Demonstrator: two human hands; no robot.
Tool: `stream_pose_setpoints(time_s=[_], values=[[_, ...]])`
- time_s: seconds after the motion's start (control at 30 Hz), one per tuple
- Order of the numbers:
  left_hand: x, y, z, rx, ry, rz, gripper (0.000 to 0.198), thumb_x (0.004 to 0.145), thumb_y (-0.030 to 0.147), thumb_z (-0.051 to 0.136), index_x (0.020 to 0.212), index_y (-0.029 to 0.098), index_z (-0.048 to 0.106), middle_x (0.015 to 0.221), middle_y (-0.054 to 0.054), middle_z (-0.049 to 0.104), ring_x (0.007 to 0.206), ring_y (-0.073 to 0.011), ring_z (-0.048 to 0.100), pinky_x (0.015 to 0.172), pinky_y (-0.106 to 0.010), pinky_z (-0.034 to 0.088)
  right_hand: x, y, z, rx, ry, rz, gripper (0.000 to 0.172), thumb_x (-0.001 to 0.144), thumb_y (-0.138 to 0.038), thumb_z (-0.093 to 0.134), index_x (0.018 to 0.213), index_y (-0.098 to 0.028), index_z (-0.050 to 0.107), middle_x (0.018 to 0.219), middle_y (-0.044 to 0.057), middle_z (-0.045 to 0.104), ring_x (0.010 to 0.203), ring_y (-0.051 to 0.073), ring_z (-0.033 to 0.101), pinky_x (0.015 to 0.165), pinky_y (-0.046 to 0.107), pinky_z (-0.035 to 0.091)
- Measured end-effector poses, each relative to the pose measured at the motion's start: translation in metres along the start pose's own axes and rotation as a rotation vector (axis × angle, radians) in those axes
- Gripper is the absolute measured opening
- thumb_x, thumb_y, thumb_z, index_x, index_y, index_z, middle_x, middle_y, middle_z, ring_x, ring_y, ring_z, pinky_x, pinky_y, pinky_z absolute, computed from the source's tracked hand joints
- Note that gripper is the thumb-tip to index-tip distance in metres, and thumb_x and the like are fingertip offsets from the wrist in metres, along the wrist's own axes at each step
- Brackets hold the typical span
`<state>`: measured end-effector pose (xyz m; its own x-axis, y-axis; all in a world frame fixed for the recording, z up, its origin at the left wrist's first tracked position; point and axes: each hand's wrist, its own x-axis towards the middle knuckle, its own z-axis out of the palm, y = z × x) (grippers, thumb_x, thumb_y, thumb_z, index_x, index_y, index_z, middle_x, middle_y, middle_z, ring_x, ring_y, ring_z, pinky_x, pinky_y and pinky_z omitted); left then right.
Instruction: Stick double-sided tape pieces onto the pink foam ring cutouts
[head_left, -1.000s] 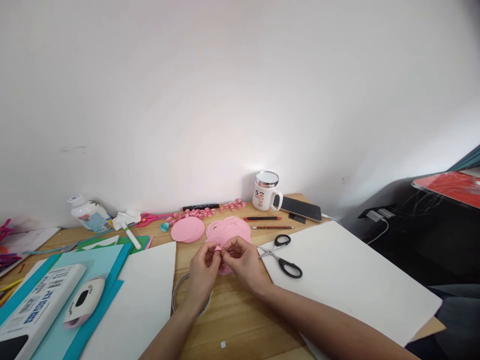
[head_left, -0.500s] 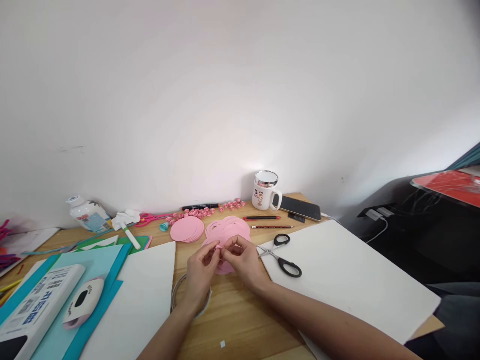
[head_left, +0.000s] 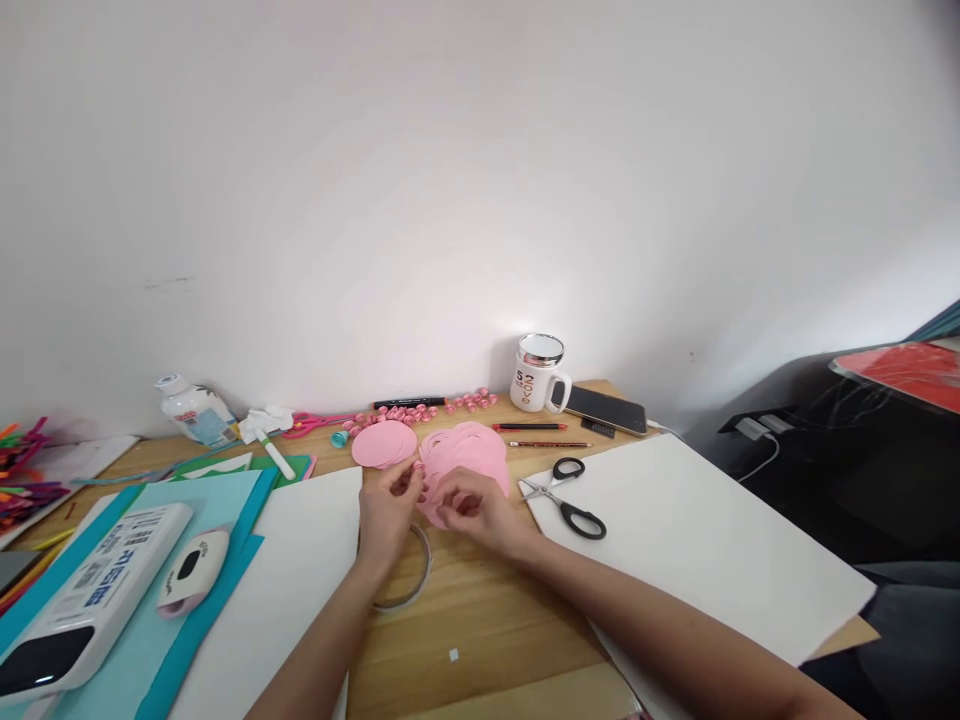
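My left hand [head_left: 386, 510] is closed in a pinch on a small pink paper curl [head_left: 418, 467], only partly visible between thumb and fingertips. Just to its right is my right hand [head_left: 476, 510], fingers curled in towards the thumb; whatever they may hold is too small to make out. Behind and under both hands spreads a pile of pink paper circles [head_left: 476, 450]. A neater stack of pink circles [head_left: 384, 443] lies to the left of it. Several small pink paper curls [head_left: 411, 412] are heaped behind the stacks. A roll of tape [head_left: 429, 570] lies beneath my left wrist.
Black-handled scissors [head_left: 568, 498] rest on white sheets [head_left: 697, 540] at right. A white mug [head_left: 538, 375], a phone [head_left: 607, 410] and pencils [head_left: 551, 443] stand or lie behind. At left are teal papers [head_left: 240, 570], a white box [head_left: 97, 590] and a bottle [head_left: 196, 410].
My hands have moved apart: the right one has drawn back from the left, which keeps the pink curl. The view has shifted slightly, showing more of the left side.
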<state>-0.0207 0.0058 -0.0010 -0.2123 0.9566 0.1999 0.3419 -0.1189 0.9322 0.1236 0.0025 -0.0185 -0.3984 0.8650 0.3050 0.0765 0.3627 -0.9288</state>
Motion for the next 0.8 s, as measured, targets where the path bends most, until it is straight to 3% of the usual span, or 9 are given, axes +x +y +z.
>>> stream_pose_setpoints(time_s=[0.1, 0.2, 0.37, 0.53, 0.7, 0.8], values=[[0.004, -0.001, -0.005, 0.003, 0.063, -0.039, 0.030, 0.068, 0.032, 0.060, 0.089, 0.012, 0.069, 0.054, -0.001, 0.066, 0.047, -0.0160, 0.061, 0.047, -0.024, 0.049, -0.003, -0.003, 0.001, -0.265, -0.388, -0.198, 0.016, 0.065, -0.027, 0.069, 0.079, -0.022, 0.067, 0.102, 0.004, 0.050, 0.094, 0.017, 0.051, 0.078, 0.027, 0.045], [0.005, -0.002, -0.006, 0.060, 0.074, -0.023, 0.032, 0.069, 0.033, 0.059, 0.092, 0.012, 0.068, 0.055, -0.002, 0.067, 0.048, -0.0168, 0.062, 0.047, -0.025, 0.049, -0.005, -0.008, 0.004, -0.453, -0.527, -0.253, 0.016, 0.069, -0.032, 0.068, 0.082, -0.024, 0.067, 0.104, 0.004, 0.045, 0.100, 0.018, 0.047, 0.082, 0.028, 0.043], [0.004, -0.002, -0.006, 0.198, 0.098, 0.116, 0.025, 0.072, 0.033, 0.055, 0.084, 0.016, 0.070, 0.072, -0.006, 0.072, 0.059, -0.0188, 0.065, 0.058, -0.028, 0.051, -0.004, -0.026, -0.001, -0.575, -0.531, -0.273, 0.012, 0.080, -0.029, 0.057, 0.087, -0.023, 0.064, 0.111, 0.004, 0.042, 0.103, 0.016, 0.045, 0.082, 0.027, 0.042], [0.003, -0.001, -0.006, 0.127, 0.055, 0.116, 0.027, 0.072, 0.034, 0.054, 0.086, 0.016, 0.068, 0.082, -0.008, 0.072, 0.063, -0.0194, 0.066, 0.059, -0.028, 0.051, -0.007, -0.048, -0.010, -0.736, -0.456, -0.246, 0.012, 0.082, -0.026, 0.054, 0.092, -0.023, 0.060, 0.121, 0.006, 0.036, 0.102, 0.017, 0.046, 0.076, 0.028, 0.044], [0.000, -0.004, -0.003, -0.043, -0.056, 0.059, 0.036, 0.071, 0.041, 0.056, 0.090, 0.012, 0.067, 0.064, -0.006, 0.070, 0.052, -0.0194, 0.064, 0.048, -0.027, 0.049, -0.016, -0.061, -0.006, -0.868, -0.388, -0.285, 0.011, 0.083, -0.027, 0.052, 0.091, -0.024, 0.059, 0.116, 0.006, 0.041, 0.094, 0.018, 0.049, 0.069, 0.028, 0.046], [-0.002, -0.002, -0.001, -0.115, -0.070, 0.020, 0.037, 0.071, 0.041, 0.057, 0.092, 0.012, 0.066, 0.051, -0.002, 0.065, 0.045, -0.0173, 0.060, 0.042, -0.024, 0.045, -0.022, -0.064, -0.001, -0.839, -0.340, -0.326, 0.010, 0.084, -0.024, 0.051, 0.088, -0.023, 0.059, 0.117, 0.007, 0.042, 0.099, 0.019, 0.047, 0.073, 0.030, 0.046]])
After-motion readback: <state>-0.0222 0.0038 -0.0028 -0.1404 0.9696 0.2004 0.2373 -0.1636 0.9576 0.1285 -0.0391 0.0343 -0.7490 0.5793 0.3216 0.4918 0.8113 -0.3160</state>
